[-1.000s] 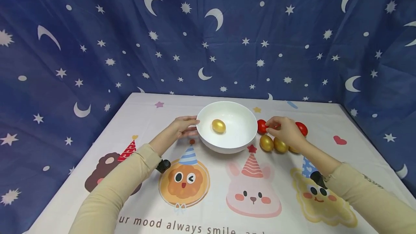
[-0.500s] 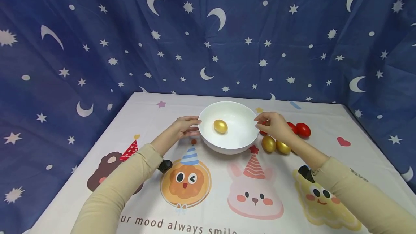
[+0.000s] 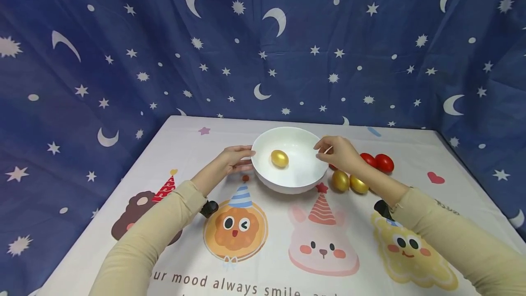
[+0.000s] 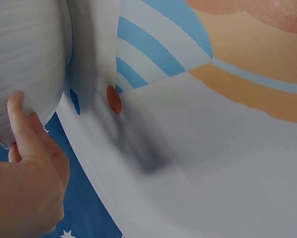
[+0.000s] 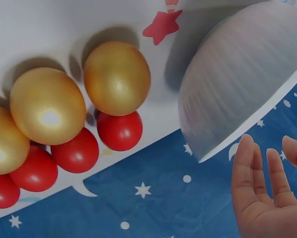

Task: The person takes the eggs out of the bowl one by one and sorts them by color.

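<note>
A white bowl (image 3: pixel 287 179) stands on the table with one gold egg (image 3: pixel 280 158) inside it. My left hand (image 3: pixel 230 159) grips the bowl's left side, thumb at the rim and fingers against the outer wall; in the left wrist view a finger lies along that wall. At the bowl's right rim, my right hand (image 3: pixel 339 153) hovers with fingers and thumb apart and nothing seen between them. Beside the bowl on the right lie gold eggs (image 5: pixel 47 105) and, behind them, several red eggs (image 5: pixel 75 150). In the head view, my right hand and arm partly hide these eggs.
A white tablecloth (image 3: pixel 263 223) printed with cartoon faces covers the table. Behind it hangs a blue curtain (image 3: pixel 230 35) with moons and stars. The table's far edge runs close behind the bowl.
My right hand has moved left from beside the red eggs to the bowl's right rim, uncovering some red eggs. The left hand keeps its grip, and the bowl stays put.
</note>
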